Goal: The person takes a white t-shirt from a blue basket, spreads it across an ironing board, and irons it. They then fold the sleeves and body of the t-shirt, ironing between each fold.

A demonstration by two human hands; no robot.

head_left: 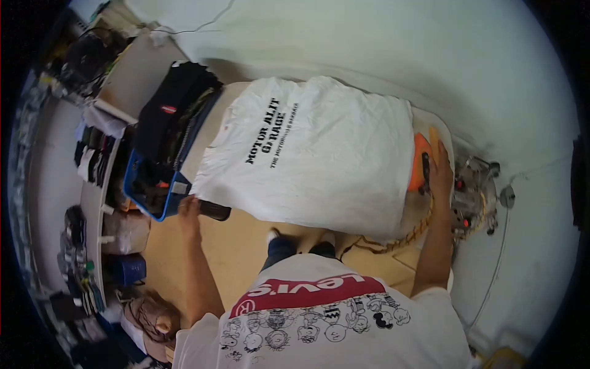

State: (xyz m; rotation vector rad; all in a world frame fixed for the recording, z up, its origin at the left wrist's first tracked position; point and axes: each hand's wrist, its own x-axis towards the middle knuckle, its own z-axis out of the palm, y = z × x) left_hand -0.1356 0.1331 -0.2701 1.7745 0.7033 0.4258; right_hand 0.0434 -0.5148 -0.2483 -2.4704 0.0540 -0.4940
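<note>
A white T-shirt [344,154] with black lettering lies spread over a padded ironing board [206,138], its surface lightly wrinkled. My left hand [189,209] is closed at the shirt's lower left corner, fingertips pinching the cloth. At the board's right end, my right hand [441,175] is closed around the yellow-orange handle of what looks like an iron [434,138]; its underside is hidden. Beside that hand, an orange piece with a black part [419,163] shows at the shirt's right edge. A yellow cord [418,232] runs down from there.
Dark folded clothes [175,117] are stacked at the board's left, above a blue basket [158,215]. Shelves with folded garments [92,154] line the left side. A metal machine with hoses [470,190] stands right of the board. A wall [393,43] runs behind.
</note>
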